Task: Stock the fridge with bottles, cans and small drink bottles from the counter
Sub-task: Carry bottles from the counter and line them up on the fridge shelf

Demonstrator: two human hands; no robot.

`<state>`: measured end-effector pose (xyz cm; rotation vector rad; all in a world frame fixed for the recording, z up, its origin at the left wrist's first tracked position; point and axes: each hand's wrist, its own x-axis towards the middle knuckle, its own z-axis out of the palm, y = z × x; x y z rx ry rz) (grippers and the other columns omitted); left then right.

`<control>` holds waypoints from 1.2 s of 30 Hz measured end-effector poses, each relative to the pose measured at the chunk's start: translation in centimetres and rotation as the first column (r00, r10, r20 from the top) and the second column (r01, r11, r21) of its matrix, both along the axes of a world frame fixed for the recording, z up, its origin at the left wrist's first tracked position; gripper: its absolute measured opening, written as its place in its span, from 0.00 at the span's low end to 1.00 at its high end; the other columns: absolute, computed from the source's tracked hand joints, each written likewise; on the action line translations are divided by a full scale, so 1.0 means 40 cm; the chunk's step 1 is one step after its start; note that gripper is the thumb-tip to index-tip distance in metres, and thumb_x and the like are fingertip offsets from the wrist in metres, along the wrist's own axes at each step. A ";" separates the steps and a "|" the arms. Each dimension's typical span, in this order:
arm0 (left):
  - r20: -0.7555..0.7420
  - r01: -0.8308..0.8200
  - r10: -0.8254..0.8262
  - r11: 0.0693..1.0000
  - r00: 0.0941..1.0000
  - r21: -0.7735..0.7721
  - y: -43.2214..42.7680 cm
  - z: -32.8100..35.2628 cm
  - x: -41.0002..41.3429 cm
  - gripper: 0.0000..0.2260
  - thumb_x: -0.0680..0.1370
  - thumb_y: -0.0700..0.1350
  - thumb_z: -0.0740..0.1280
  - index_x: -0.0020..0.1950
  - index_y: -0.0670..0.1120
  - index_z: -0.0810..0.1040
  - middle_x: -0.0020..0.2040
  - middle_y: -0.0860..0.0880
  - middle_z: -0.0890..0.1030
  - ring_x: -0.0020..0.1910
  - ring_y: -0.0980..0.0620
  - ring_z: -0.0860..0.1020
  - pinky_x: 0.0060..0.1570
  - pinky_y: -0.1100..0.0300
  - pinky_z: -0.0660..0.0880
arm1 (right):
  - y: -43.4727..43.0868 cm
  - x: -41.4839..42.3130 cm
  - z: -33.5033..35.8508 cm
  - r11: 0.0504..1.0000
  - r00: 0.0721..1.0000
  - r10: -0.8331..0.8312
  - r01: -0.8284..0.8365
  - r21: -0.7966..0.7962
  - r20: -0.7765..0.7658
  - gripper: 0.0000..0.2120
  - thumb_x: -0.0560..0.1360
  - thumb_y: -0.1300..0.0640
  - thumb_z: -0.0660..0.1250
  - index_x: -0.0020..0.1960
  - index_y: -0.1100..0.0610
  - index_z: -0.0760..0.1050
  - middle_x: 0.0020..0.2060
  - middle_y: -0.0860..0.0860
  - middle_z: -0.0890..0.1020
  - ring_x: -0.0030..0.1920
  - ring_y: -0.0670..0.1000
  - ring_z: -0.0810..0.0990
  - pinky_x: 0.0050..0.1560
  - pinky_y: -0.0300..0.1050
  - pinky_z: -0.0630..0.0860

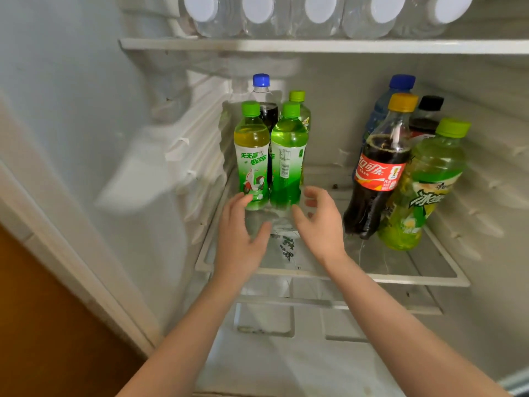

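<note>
Head view: two green tea bottles [286, 161] are stood side by side on the fridge's glass shelf [415, 279]. They're flanked at the base by the left hand [240, 227] and right hand [322, 222], both loose and empty. Heads up: the Coca-Cola bottle [378, 173] is leaned against its neighbour and could get toppled by a bump.

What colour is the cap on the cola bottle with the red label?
Yellow-orange cap; head view.

Bright, soft, cool-white light; shadows faint.
Heavy smear on fridge wall [160, 167] at left of frame, water bottles [317, 15] along top edge soft, green bottles [286, 156] at centre sharp. Wide-angle bend on shelf [315, 45] lines toward edges.
</note>
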<state>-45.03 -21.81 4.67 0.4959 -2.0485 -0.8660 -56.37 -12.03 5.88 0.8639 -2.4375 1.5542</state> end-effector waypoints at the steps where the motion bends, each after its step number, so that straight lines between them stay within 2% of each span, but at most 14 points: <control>1: -0.024 0.029 -0.029 0.999 0.999 -0.030 0.017 -0.009 0.027 0.21 0.73 0.44 0.69 0.65 0.44 0.72 0.63 0.49 0.72 0.64 0.57 0.68 0.65 0.69 0.61 | 0.021 0.022 -0.004 0.999 1.000 0.021 -0.021 -0.028 0.017 0.18 0.73 0.57 0.68 0.62 0.56 0.72 0.55 0.49 0.79 0.55 0.48 0.78 0.54 0.48 0.76; 3: -0.054 0.084 -0.085 0.996 0.995 -0.028 0.045 -0.026 0.080 0.18 0.73 0.46 0.66 0.63 0.51 0.72 0.60 0.55 0.72 0.62 0.62 0.70 0.63 0.72 0.63 | 0.067 0.074 -0.017 0.997 0.998 0.049 -0.047 -0.065 0.036 0.14 0.74 0.57 0.68 0.58 0.53 0.73 0.49 0.45 0.80 0.51 0.44 0.79 0.50 0.46 0.78; 6: -0.046 0.131 -0.128 0.987 0.991 0.088 0.080 -0.044 0.153 0.17 0.74 0.45 0.65 0.59 0.61 0.70 0.57 0.60 0.73 0.60 0.61 0.72 0.61 0.66 0.68 | 0.139 0.169 -0.040 0.994 1.000 0.027 -0.028 -0.106 -0.008 0.11 0.74 0.59 0.67 0.55 0.49 0.73 0.45 0.40 0.80 0.49 0.39 0.79 0.46 0.38 0.76; 8: -0.003 0.148 -0.149 0.979 0.989 0.136 0.100 -0.061 0.205 0.15 0.75 0.45 0.65 0.59 0.59 0.71 0.57 0.62 0.74 0.60 0.61 0.73 0.61 0.64 0.69 | 0.182 0.236 -0.054 0.990 1.000 0.025 -0.024 -0.142 0.011 0.11 0.74 0.62 0.66 0.51 0.47 0.74 0.43 0.40 0.80 0.47 0.38 0.79 0.45 0.34 0.76; 12: 0.140 0.228 -0.264 0.946 0.954 0.230 0.131 -0.132 0.334 0.12 0.77 0.45 0.65 0.59 0.58 0.72 0.56 0.65 0.74 0.58 0.66 0.73 0.57 0.73 0.69 | 0.257 0.351 -0.099 0.986 0.985 0.023 0.006 -0.165 0.174 0.11 0.75 0.62 0.66 0.45 0.45 0.75 0.39 0.44 0.82 0.41 0.40 0.80 0.38 0.30 0.74; 16: 0.356 0.273 -0.395 0.897 0.847 0.347 0.163 -0.244 0.459 0.10 0.78 0.45 0.64 0.57 0.58 0.74 0.53 0.65 0.75 0.55 0.68 0.73 0.51 0.76 0.69 | 0.354 0.479 -0.208 0.997 0.922 -0.036 0.056 -0.043 0.385 0.12 0.75 0.62 0.64 0.45 0.45 0.76 0.38 0.45 0.83 0.42 0.41 0.81 0.41 0.30 0.74; 19: 0.482 0.234 -0.545 0.792 0.686 0.564 0.202 -0.353 0.539 0.07 0.79 0.48 0.63 0.56 0.58 0.75 0.52 0.63 0.76 0.52 0.65 0.75 0.43 0.73 0.72 | 0.455 0.611 -0.331 0.985 0.837 -0.144 0.070 0.158 0.528 0.09 0.75 0.61 0.65 0.47 0.46 0.75 0.41 0.47 0.83 0.45 0.44 0.81 0.47 0.36 0.75; 23: 0.603 0.186 -0.712 0.688 0.360 0.702 0.278 -0.543 0.635 0.06 0.80 0.50 0.62 0.56 0.55 0.75 0.52 0.59 0.76 0.51 0.60 0.75 0.44 0.65 0.72 | 0.607 0.824 -0.510 0.906 0.665 -0.362 0.086 0.414 0.653 0.08 0.74 0.59 0.64 0.49 0.48 0.75 0.39 0.47 0.82 0.42 0.48 0.80 0.43 0.39 0.75; 26: 0.647 0.121 -0.754 0.657 0.112 0.744 0.356 -0.682 0.730 0.06 0.81 0.46 0.61 0.52 0.48 0.77 0.49 0.48 0.79 0.55 0.46 0.77 0.49 0.60 0.70 | 0.725 1.018 -0.627 0.809 0.486 -0.547 0.096 0.580 0.682 0.09 0.74 0.58 0.62 0.53 0.51 0.76 0.42 0.45 0.80 0.42 0.47 0.78 0.38 0.35 0.70; 28: 0.665 0.043 -0.747 0.664 -0.017 0.747 0.397 -0.753 0.803 0.09 0.81 0.43 0.61 0.52 0.40 0.78 0.54 0.36 0.79 0.58 0.37 0.76 0.54 0.54 0.72 | 0.800 1.155 -0.685 0.745 0.362 -0.646 0.106 0.659 0.672 0.09 0.75 0.57 0.62 0.54 0.52 0.76 0.46 0.48 0.81 0.48 0.49 0.79 0.43 0.37 0.70; 30: 0.684 0.032 -0.708 0.690 -0.175 0.723 0.427 -0.790 0.871 0.10 0.81 0.45 0.60 0.54 0.39 0.77 0.60 0.33 0.76 0.56 0.37 0.77 0.58 0.48 0.72 | 0.864 1.287 -0.719 0.699 0.226 -0.709 0.095 0.709 0.668 0.09 0.75 0.57 0.62 0.54 0.52 0.76 0.49 0.51 0.81 0.52 0.52 0.79 0.47 0.38 0.69; 32: 0.699 0.091 -0.654 0.708 -0.291 0.700 0.446 -0.809 0.920 0.12 0.81 0.47 0.60 0.55 0.41 0.77 0.61 0.35 0.76 0.58 0.37 0.77 0.59 0.43 0.71 | 0.915 1.396 -0.734 0.668 0.106 -0.743 0.070 0.741 0.660 0.11 0.74 0.56 0.61 0.55 0.51 0.77 0.51 0.51 0.81 0.55 0.52 0.79 0.48 0.38 0.70; 34: 0.708 0.163 -0.597 0.710 -0.378 0.685 0.467 -0.815 0.951 0.09 0.81 0.48 0.60 0.52 0.45 0.76 0.60 0.39 0.78 0.53 0.43 0.79 0.56 0.46 0.74 | 0.952 1.483 -0.735 0.644 -0.008 -0.763 0.089 0.760 0.647 0.11 0.75 0.57 0.61 0.56 0.52 0.77 0.54 0.52 0.81 0.56 0.53 0.78 0.51 0.39 0.70; 36: 0.715 0.217 -0.553 0.706 -0.428 0.674 0.494 -0.828 0.960 0.08 0.81 0.49 0.60 0.51 0.46 0.76 0.59 0.41 0.79 0.50 0.47 0.78 0.49 0.54 0.74 | 0.977 1.548 -0.731 0.615 -0.087 -0.775 0.123 0.779 0.626 0.12 0.75 0.56 0.61 0.56 0.53 0.77 0.55 0.54 0.81 0.56 0.54 0.78 0.52 0.41 0.71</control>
